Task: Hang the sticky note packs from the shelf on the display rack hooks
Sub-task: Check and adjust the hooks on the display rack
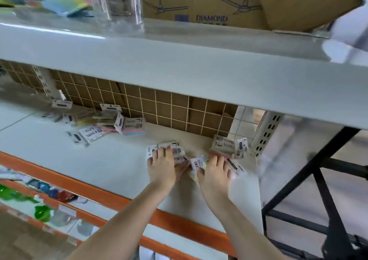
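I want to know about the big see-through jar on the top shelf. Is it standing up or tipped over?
Standing up. The clear jar has its base flat on the top shelf and its walls rise straight.

We have one head view, looking forward and down, close over the white shelf (99, 160), its orange front edge (99, 192) nearest us.

White upper shelf (179, 60) fronts brown wire-grid backing (159, 108).

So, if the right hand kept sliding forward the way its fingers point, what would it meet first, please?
Most likely the stack of sticky note packs just beyond the right hand; past that stands the wire grid back panel. Depth is uncertain.
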A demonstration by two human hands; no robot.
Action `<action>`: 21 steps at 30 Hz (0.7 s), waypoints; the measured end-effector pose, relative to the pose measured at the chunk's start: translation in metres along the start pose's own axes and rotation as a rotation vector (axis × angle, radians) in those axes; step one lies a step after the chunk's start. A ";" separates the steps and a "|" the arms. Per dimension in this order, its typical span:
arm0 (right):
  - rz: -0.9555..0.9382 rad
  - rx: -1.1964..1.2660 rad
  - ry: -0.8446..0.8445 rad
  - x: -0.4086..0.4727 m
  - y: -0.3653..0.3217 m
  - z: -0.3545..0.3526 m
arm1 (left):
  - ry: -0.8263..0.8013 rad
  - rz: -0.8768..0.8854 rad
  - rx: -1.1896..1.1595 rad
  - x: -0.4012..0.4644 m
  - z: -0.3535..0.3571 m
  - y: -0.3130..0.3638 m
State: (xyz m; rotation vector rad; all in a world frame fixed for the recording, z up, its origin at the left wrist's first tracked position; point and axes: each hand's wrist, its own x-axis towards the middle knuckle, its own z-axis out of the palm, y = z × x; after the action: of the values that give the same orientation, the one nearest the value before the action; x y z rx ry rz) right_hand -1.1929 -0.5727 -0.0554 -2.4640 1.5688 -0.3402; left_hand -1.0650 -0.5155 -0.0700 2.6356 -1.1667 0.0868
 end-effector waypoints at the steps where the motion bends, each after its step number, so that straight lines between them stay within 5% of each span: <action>1: -0.005 -0.040 0.040 -0.004 -0.005 -0.001 | 0.003 0.016 0.060 0.001 -0.001 0.000; 10: -0.098 -0.337 0.225 -0.020 -0.012 0.001 | 0.035 0.107 0.227 -0.002 -0.008 -0.002; 14: -0.217 -0.406 0.207 -0.020 -0.006 -0.006 | 0.239 0.262 0.150 -0.002 -0.019 -0.016; 21: -0.213 -0.080 0.221 -0.004 0.005 -0.051 | 0.541 0.368 -0.179 0.004 -0.060 -0.033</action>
State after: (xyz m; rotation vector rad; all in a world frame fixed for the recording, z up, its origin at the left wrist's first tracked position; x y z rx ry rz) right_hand -1.2141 -0.5730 -0.0082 -2.7442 1.4217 -0.6144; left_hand -1.0350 -0.4813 -0.0186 2.0237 -1.3536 0.6811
